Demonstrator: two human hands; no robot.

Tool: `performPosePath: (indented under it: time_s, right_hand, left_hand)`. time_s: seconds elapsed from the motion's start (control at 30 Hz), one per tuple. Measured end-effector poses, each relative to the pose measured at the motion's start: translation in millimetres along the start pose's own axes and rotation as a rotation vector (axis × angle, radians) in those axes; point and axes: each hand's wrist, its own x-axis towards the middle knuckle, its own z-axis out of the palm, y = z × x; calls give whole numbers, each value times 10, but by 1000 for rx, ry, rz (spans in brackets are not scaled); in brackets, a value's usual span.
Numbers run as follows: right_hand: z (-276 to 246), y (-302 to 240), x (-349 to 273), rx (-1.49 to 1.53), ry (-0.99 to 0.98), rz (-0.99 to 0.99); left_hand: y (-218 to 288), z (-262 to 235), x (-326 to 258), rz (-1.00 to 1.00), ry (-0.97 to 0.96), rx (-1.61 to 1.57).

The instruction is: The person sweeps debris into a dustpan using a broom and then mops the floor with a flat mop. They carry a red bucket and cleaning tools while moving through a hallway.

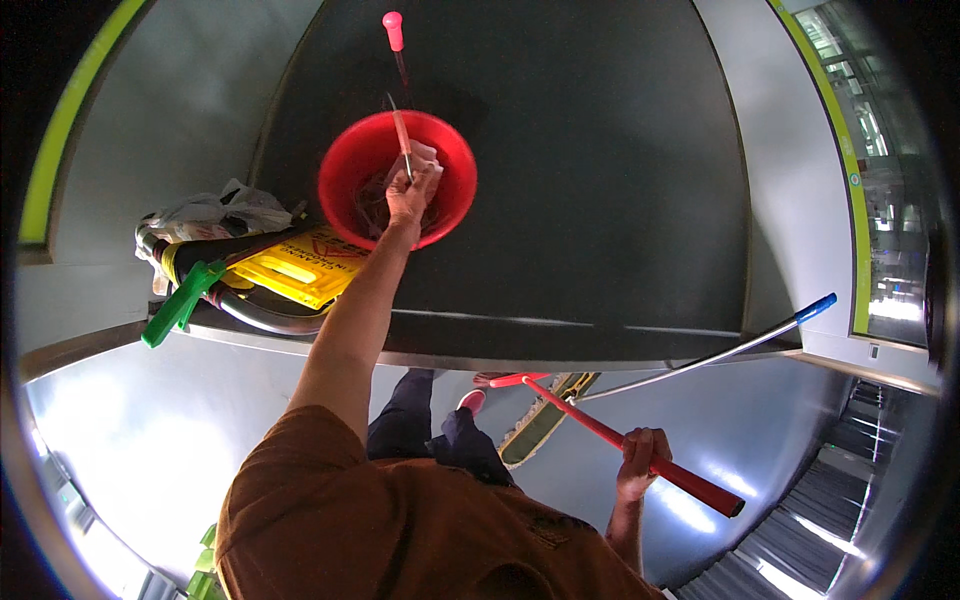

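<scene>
My left hand reaches out over a round red bucket, its fingers closed around crumpled whitish, see-through material. A slim wire-like piece with a pale pink grip rises beside those fingers; it looks like the bucket's handle, and whether I touch it I cannot tell. Thin, tangled bits lie inside the bucket, partly hidden by my hand. At the lower right, my right hand is wrapped round the red handle of what looks like a broom, slanting down to a red head near my feet.
Left of the bucket are a yellow caution sign, a green-handled tool, a curved metal bar and plastic bags. A pink-knobbed stick stands beyond the bucket. A flat mop with a blue-ended pole leans right.
</scene>
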Motion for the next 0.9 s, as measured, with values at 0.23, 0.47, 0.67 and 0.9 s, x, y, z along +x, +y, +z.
performPosePath:
  time_s: [0.23,0.47,0.67,0.9]
  right_hand:
    - [-216,14,-94,126,-72,-5]
    - [-892,381,-245,74,-183,-83]
    - [-1085,892,-237,8,-383,-215]
    - [-1064,890,-125,121,-422,-82]
  left_hand:
    - [193,431,-784,24,-243,-2]
    - [1447,634,-2483,-10,-464,94]
    - [2252,274,-3881,156,-513,132]
    - [2832,-653,-5045,363,-668,-34]
